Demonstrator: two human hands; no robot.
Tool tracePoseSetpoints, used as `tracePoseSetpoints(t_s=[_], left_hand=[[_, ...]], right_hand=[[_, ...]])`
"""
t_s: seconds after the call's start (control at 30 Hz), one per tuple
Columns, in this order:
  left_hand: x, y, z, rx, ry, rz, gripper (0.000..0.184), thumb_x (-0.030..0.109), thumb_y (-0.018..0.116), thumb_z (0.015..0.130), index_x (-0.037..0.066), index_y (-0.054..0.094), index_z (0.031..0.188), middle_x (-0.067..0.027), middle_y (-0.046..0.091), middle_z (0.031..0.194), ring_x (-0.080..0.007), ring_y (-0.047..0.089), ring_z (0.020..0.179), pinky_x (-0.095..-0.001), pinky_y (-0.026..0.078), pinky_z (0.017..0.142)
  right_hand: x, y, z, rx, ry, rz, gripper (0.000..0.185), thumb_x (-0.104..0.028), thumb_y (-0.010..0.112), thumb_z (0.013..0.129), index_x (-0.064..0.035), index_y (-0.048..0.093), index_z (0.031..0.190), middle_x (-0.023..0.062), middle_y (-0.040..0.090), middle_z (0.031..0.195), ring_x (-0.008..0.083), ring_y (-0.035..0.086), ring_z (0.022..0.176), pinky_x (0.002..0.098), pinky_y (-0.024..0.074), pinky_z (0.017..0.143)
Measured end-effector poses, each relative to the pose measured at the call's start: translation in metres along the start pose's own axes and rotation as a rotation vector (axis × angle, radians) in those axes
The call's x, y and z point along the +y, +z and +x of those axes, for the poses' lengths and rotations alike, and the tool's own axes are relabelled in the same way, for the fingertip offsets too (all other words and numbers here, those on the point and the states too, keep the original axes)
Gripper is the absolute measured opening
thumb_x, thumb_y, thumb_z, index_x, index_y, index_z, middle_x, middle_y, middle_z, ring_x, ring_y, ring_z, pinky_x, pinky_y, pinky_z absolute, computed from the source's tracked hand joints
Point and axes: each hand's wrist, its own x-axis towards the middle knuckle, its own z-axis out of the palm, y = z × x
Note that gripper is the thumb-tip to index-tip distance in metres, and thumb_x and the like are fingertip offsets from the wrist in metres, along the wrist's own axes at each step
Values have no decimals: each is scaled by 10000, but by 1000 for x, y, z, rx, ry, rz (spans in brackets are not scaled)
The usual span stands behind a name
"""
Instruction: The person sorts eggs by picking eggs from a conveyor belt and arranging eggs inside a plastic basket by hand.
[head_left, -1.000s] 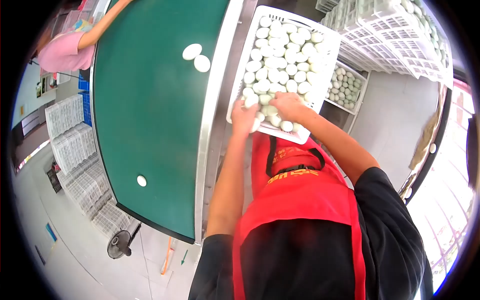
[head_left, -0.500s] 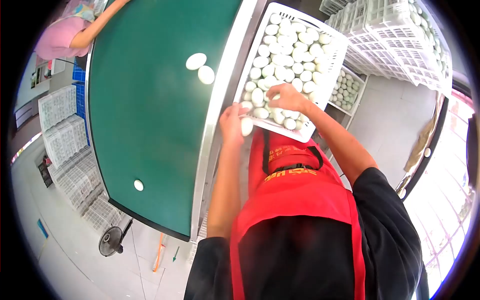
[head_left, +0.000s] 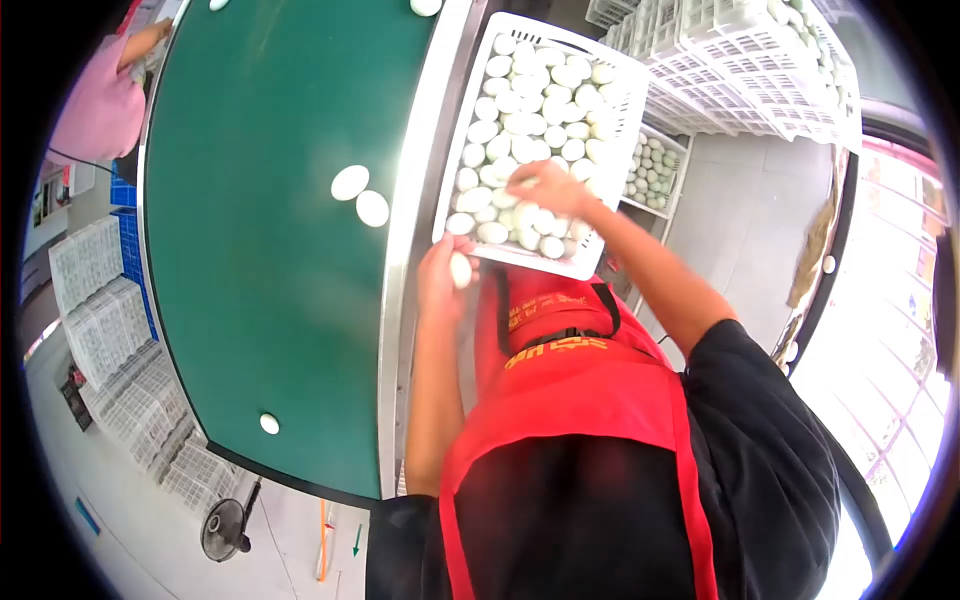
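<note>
A white plastic crate [head_left: 572,262] full of pale eggs stands before me, beside the green belt. At its near left corner, my left hand [head_left: 446,275] is closed round a white egg [head_left: 461,270]. My right hand [head_left: 548,188] is over the eggs in the near half of the crate, its fingers bent inward; whether they grip an egg is hidden. Two eggs lie close together on the green surface [head_left: 290,300], one of them a white egg [head_left: 350,183]. Another egg [head_left: 269,423] sits near its lower end.
Stacked white crates [head_left: 740,75] with eggs rise at the upper right, and a lower egg crate [head_left: 655,170] is beneath them. Across the belt are a person in pink [head_left: 100,115], more white crates [head_left: 130,350] and a fan [head_left: 224,530].
The view has shifted, and more eggs show at the top of the green surface. My left hand has drawn out of the crate with an egg. My right hand has stayed over the eggs.
</note>
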Motion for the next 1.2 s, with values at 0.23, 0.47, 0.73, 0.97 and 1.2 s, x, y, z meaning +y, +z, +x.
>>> tracePoseSetpoints(t_s=[0.23,0.47,0.73,0.97,1.2], left_hand=[[-14,41,18,-402,70,161,246,77,696,919,41,661,1159,-81,692,1049,-189,690,900,-321,587,744],[-80,109,47,-283,546,710,362,51,741,822,-1,634,1164,-160,655,1072,-313,651,986,-416,536,887],[-76,156,97,-82,993,972,432,18,707,816,-3,569,1225,-241,560,1191,-436,537,1133,-501,451,1000],[-95,178,63,291,1164,929,527,54,719,849,-14,547,1342,-269,539,1324,-452,513,1239,-505,422,1073],[-29,77,-55,1448,1100,1000,737,260,815,856,-26,474,1444,-269,505,1375,-448,470,1306,-539,410,1080]], right_hand=[[38,-121,-49,224,206,160,488,-164,714,826,59,656,1257,119,715,981,165,683,791,312,587,721],[30,-101,-59,270,279,43,531,-234,778,843,51,643,1270,142,720,921,155,737,745,304,571,612],[82,-107,-6,265,-31,-593,462,-199,694,845,-148,650,1301,173,661,1238,381,655,1107,474,523,987],[147,-184,41,260,-179,-900,361,-78,645,801,-127,754,1142,164,737,1034,362,718,974,460,596,851],[129,-197,43,141,-436,-715,279,-77,690,831,-86,739,1106,163,723,1125,357,684,1038,462,543,937]])
